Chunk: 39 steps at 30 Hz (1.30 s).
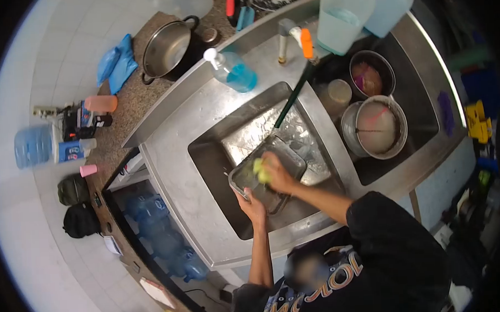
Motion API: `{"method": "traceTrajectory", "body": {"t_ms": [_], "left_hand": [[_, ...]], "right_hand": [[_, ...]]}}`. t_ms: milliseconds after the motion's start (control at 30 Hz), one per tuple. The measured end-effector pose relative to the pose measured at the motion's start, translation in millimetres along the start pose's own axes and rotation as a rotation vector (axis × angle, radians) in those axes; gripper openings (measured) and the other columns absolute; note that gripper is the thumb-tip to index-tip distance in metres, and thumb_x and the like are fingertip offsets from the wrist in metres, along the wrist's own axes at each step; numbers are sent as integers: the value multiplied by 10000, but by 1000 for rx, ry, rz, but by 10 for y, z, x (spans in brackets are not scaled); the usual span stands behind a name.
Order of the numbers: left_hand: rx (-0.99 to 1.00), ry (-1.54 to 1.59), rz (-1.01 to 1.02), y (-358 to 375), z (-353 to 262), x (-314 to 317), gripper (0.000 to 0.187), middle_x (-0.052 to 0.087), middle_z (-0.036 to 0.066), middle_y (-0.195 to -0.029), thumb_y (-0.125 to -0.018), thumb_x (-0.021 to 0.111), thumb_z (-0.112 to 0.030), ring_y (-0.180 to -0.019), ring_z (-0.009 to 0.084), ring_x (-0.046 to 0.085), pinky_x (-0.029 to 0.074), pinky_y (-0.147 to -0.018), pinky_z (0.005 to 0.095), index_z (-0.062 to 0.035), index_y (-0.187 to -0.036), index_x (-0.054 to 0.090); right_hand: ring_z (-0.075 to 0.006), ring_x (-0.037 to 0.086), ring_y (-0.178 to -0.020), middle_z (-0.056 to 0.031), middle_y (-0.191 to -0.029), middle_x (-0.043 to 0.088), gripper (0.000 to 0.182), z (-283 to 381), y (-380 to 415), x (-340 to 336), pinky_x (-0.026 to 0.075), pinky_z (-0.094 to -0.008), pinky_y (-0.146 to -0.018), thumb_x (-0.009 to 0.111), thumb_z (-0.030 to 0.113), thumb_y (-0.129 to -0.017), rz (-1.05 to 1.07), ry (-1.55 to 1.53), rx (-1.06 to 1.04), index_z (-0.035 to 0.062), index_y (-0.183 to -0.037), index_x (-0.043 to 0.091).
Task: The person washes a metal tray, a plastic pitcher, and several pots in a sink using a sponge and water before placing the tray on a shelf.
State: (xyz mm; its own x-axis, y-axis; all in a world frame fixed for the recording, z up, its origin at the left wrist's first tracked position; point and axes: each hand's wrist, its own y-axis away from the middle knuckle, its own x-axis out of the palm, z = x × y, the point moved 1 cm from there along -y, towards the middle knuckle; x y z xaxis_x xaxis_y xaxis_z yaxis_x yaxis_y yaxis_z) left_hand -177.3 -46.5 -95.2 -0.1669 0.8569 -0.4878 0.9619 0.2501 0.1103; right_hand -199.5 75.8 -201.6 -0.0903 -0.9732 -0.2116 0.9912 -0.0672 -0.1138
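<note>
Over the left sink basin [208,163], my left hand [252,208] grips the near-left rim of a rectangular clear container [242,176], which is tilted. My right hand [277,174] is closed on a yellow-green sponge [261,170] and holds it against the inside of the container. A dark green hose [295,95] runs from the tap [284,36] down into the basin, its end just beyond the container. Wet patches and some suds show on the basin floor.
A soap bottle with blue liquid [236,73] stands behind the basin. Pots [396,124] with murky water fill part of the right basin. Two plastic containers [341,18] stand at the back. On the left counter are a steel pot [167,48] and blue bags [122,64].
</note>
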Motion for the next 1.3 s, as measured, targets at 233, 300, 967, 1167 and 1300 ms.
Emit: {"method": "traceTrajectory", "body": {"t_ms": [233,300,967,1167,1300], "left_hand": [[-8,-160,53,-149,-568,169,571,524,203,-1355,-1008,465,-317,-1207,269,535,416,-995,357,-50,-1487,307],[-17,-154,31,-132,-561,131,603,561,229,-1314,-998,475,-379,-1175,302,577,451,-954,373,-72,-1490,310],[15,107,-208,387,-164,235,677,354,213,-1478,-1012,476,-356,-1306,275,402,295,-1100,369,32,-1496,205],[33,105,-202,284,-293,323,633,397,221,-1443,-1021,457,-302,-1275,276,436,324,-1080,383,41,-1491,207],[37,86,-133,259,-392,60,640,454,186,-1384,-1010,494,-332,-1197,259,485,385,-1030,365,39,-1473,255]], "right_hand": [[-386,454,-1258,-232,-1296,496,590,321,462,134,336,-451,-1075,631,23,-757,123,-218,175,37,-1318,449],[-394,480,-1220,-226,-1260,522,512,219,380,-102,380,-449,-1029,605,21,-774,167,-19,171,21,-1270,477],[-444,577,-1074,-300,-1198,556,464,-115,597,114,476,-492,-911,528,84,-849,44,305,339,-40,-1289,449],[-452,541,-1125,-275,-1252,527,521,136,443,110,441,-500,-955,561,38,-780,10,251,325,-57,-1280,453],[-422,463,-1162,-209,-1230,485,541,183,217,-352,398,-479,-998,581,10,-746,-29,248,223,27,-1281,502]]}}
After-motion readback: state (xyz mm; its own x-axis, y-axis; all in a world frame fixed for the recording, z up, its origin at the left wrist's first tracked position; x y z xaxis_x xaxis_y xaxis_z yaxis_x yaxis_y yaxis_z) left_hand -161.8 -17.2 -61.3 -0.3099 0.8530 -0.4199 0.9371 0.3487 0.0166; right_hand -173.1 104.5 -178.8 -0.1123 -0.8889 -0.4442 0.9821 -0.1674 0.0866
